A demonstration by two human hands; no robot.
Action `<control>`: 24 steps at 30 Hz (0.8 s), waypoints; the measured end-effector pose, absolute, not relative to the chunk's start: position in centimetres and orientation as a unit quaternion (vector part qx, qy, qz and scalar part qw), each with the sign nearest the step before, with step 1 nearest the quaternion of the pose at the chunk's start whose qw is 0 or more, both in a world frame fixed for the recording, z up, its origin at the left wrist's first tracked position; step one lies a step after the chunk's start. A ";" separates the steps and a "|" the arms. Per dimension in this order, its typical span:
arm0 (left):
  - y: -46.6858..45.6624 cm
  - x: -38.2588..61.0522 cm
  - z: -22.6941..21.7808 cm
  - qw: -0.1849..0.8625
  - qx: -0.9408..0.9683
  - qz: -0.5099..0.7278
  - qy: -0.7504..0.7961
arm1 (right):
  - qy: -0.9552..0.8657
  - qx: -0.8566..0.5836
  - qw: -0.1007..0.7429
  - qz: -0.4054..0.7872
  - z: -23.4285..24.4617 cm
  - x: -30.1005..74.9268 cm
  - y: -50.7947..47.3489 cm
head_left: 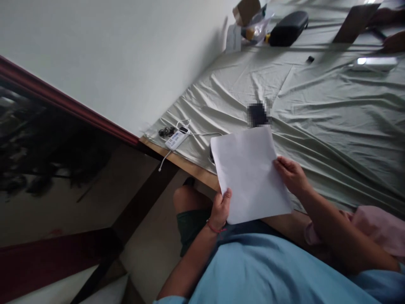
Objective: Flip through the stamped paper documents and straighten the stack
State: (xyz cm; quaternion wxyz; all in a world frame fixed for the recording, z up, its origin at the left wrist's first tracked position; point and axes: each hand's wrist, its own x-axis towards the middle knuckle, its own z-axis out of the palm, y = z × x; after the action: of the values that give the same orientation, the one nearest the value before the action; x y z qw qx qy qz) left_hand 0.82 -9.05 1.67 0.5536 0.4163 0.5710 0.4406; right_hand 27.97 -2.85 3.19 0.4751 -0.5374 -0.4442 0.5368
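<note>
A blank white sheet of paper [251, 177] is held up over my lap and the edge of the cloth-covered surface. My left hand [220, 209] pinches its lower left edge, thumb on top. On the right edge, higher up, my right hand [291, 173] grips the sheet between thumb and fingers. The fingers behind the paper are hidden. A dark object peeks out behind the sheet's left edge, too covered to name. Just beyond the top edge lies a dark, pixelated item [258, 115].
A pale wrinkled cloth [316, 105] covers the surface. A white power strip [177, 138] with cables lies at its left edge. At the back are a black case [289, 28] and a bag [257, 29]. Another person's hands [390, 31] show at top right. Pink fabric [376, 226] lies at right.
</note>
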 end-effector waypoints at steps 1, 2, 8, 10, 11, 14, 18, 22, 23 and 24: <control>-8.7 0.8 1.8 0.516 0.440 0.448 0.582 | -0.451 -0.536 0.480 0.528 2.8 28.0 -2.8; -8.3 0.8 1.9 0.479 0.467 0.448 0.593 | -0.456 -0.536 0.484 0.519 2.5 28.0 -2.8; -5.6 1.3 2.2 0.361 0.559 0.383 0.640 | -0.470 -0.548 0.483 0.495 1.8 28.2 -2.7; -4.8 1.6 1.6 0.366 0.544 0.389 0.646 | -0.483 -0.571 0.488 0.451 1.8 28.5 -2.5; -4.5 1.7 1.3 0.373 0.530 0.396 0.650 | -0.494 -0.587 0.486 0.419 1.7 28.7 -2.5; -3.7 1.9 0.4 0.383 0.500 0.416 0.656 | -0.526 -0.622 0.464 0.348 1.5 29.1 -2.3; -3.6 2.1 0.2 0.369 0.499 0.426 0.659 | -0.532 -0.634 0.450 0.335 0.8 29.3 -2.3; -3.9 2.5 0.5 0.344 0.484 0.434 0.677 | -0.524 -0.646 0.438 0.341 0.3 29.5 -2.3; -4.0 2.6 0.5 0.339 0.483 0.435 0.680 | -0.521 -0.649 0.434 0.345 0.3 29.6 -2.3; -4.1 2.7 0.5 0.334 0.485 0.433 0.682 | -0.518 -0.652 0.431 0.347 0.3 29.7 -2.3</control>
State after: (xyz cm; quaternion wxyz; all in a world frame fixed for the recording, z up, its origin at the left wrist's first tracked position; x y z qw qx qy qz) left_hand 2.71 -4.09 0.50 0.3344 0.4849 0.6820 0.4335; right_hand 29.72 -2.33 0.28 0.4311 -0.6521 -0.5179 0.3474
